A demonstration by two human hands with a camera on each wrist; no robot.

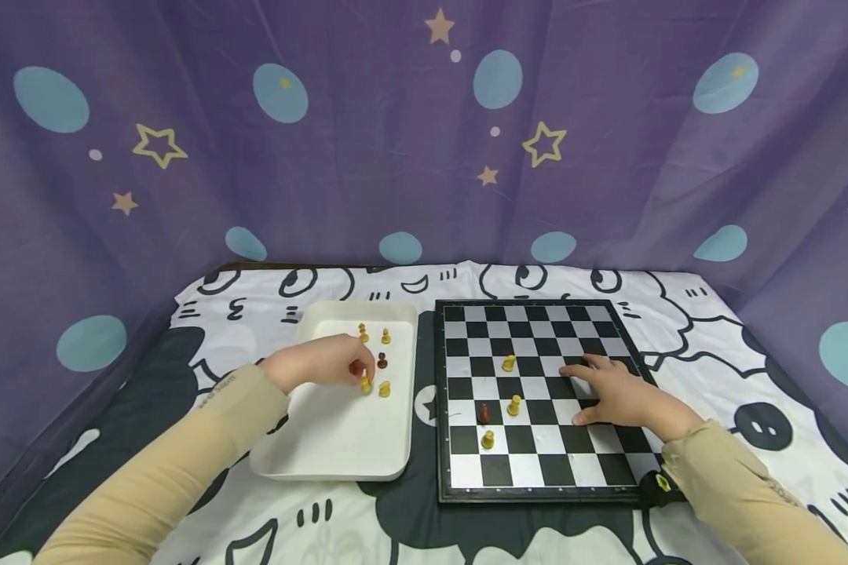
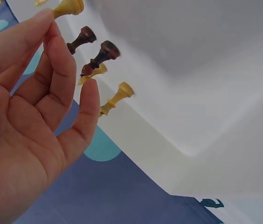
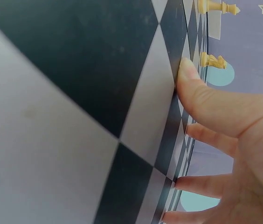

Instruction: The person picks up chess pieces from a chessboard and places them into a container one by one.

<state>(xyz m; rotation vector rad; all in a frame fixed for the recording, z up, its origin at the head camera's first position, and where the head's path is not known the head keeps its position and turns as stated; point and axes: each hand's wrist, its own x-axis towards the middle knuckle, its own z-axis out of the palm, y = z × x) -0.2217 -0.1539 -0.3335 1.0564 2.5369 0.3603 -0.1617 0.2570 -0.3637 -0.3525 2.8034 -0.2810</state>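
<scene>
Currently, the left hand [image 1: 328, 362] pinches a yellow chess piece [image 1: 366, 385] in its grip, inside the white tray [image 1: 346, 443], with a broad stretch of tray floor between it and the near rim. The right hand [image 1: 622, 396], its fingers spread apart, touches the chessboard [image 1: 526, 471] toward the right edge; a narrow gap separates board from tray.

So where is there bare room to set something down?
Free: the white tray between the left hand and the near rim; the chessboard along its far rim. Crowded: the tray's far right, with chess pieces by that hand; the board's near left, where more cluster.
</scene>
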